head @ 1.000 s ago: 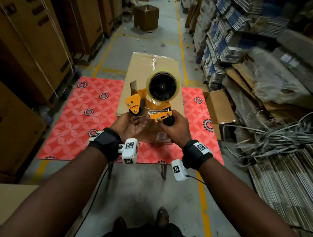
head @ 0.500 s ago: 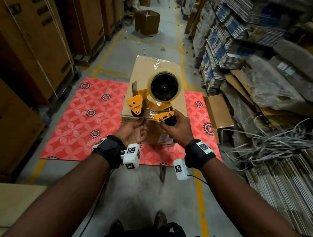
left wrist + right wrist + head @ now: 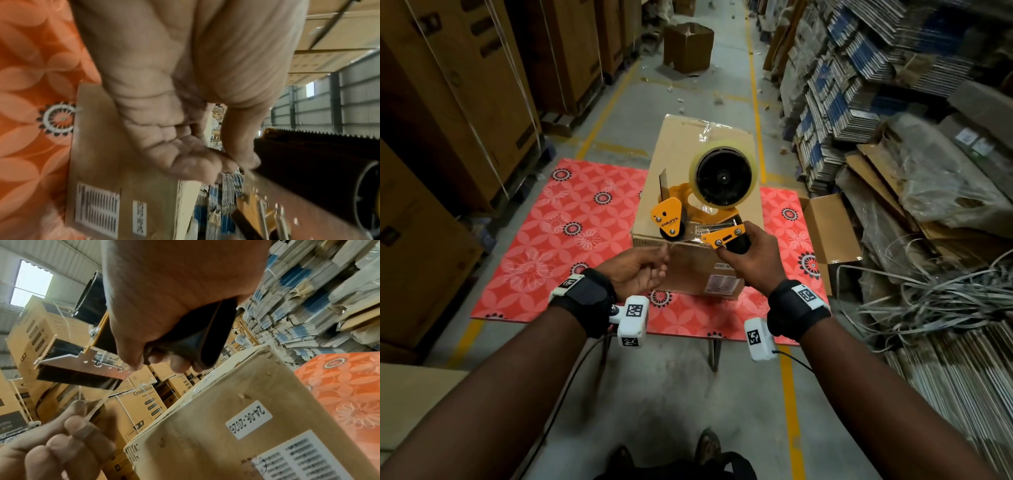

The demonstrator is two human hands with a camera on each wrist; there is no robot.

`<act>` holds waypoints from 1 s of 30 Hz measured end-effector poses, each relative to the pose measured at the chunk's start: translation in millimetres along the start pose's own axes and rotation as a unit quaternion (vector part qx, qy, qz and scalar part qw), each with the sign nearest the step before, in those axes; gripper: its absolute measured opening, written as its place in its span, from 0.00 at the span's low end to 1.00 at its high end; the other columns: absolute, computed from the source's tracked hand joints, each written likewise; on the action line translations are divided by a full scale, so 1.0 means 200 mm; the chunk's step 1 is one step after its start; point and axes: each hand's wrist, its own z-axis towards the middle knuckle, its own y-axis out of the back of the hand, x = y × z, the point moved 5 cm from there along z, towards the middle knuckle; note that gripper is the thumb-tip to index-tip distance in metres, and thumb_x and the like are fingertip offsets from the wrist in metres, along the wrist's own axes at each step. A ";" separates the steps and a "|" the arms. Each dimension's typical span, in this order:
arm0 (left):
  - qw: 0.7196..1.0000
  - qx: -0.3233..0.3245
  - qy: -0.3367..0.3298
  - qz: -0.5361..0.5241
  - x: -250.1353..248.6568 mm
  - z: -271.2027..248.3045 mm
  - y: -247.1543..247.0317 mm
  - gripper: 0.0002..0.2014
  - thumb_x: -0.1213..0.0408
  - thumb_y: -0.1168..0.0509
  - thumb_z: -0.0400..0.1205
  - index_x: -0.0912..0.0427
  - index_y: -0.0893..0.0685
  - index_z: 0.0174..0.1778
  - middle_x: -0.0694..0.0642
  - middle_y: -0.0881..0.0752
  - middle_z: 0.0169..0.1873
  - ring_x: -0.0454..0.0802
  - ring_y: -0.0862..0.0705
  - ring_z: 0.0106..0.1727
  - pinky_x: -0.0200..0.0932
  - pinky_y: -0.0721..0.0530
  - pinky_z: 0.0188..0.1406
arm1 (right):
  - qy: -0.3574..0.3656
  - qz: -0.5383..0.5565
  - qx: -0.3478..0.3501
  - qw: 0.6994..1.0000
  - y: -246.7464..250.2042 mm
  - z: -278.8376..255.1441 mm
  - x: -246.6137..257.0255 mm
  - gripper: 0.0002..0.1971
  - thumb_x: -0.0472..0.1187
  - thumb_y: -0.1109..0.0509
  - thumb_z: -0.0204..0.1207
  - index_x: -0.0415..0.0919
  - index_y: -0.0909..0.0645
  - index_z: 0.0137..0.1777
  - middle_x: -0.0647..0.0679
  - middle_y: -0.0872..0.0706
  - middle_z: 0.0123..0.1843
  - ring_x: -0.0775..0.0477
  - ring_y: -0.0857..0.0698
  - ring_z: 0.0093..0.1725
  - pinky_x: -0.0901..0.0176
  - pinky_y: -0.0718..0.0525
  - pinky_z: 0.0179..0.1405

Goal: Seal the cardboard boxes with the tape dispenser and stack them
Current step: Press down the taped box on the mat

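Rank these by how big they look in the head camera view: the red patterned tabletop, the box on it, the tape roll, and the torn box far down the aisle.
1. red patterned tabletop
2. cardboard box
3. tape roll and far torn box look alike; distance makes that unsure.

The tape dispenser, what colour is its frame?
Orange-yellow, with a black handle; the tape dispenser shows best in the head view.

— What sort of place is it?
— A warehouse; tall strapped cartons (image 3: 465, 85) line one side of a concrete aisle (image 3: 722, 75) marked with yellow lines (image 3: 755, 102); bundles of flattened cardboard (image 3: 859, 85) pile the other.
— And overhead?
— A corrugated metal wall (image 3: 349, 105) and roof — seen from the wrists.
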 end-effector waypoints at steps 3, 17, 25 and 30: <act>0.998 -0.046 0.030 0.024 -0.03 -0.04 0.03 0.06 0.64 0.31 0.74 0.64 0.17 0.42 0.57 0.14 0.31 0.45 0.14 0.27 0.38 0.13 0.24 | 0.011 -0.023 0.010 1.000 0.01 0.02 -0.01 0.11 0.43 0.20 0.65 0.43 0.18 0.42 0.47 0.13 0.35 0.47 0.15 0.35 0.44 0.15 0.36; 0.936 -0.235 -0.040 0.258 -0.22 -0.07 0.18 0.12 0.72 0.42 0.82 0.64 0.20 0.33 0.53 0.24 0.17 0.40 0.31 0.13 0.29 0.33 0.11 | 0.068 -0.186 0.085 0.976 -0.05 0.11 0.00 0.14 0.51 0.24 0.66 0.56 0.29 0.40 0.55 0.20 0.29 0.48 0.20 0.29 0.49 0.21 0.27; 0.896 -0.255 -0.096 0.350 -0.41 -0.09 0.34 0.09 0.68 0.36 0.84 0.69 0.12 0.47 0.57 0.22 0.28 0.41 0.33 0.18 0.29 0.34 0.14 | 0.112 -0.284 0.111 0.946 -0.04 0.21 0.03 0.15 0.51 0.24 0.69 0.52 0.27 0.49 0.44 0.13 0.35 0.35 0.14 0.36 0.51 0.22 0.28; 0.864 -0.271 -0.129 0.405 -0.48 -0.05 0.38 0.11 0.67 0.34 0.82 0.72 0.11 0.46 0.64 0.18 0.33 0.48 0.30 0.22 0.31 0.32 0.16 | 0.120 -0.313 0.121 0.934 -0.06 0.26 0.04 0.16 0.53 0.23 0.70 0.52 0.25 0.52 0.44 0.11 0.38 0.36 0.13 0.38 0.52 0.20 0.29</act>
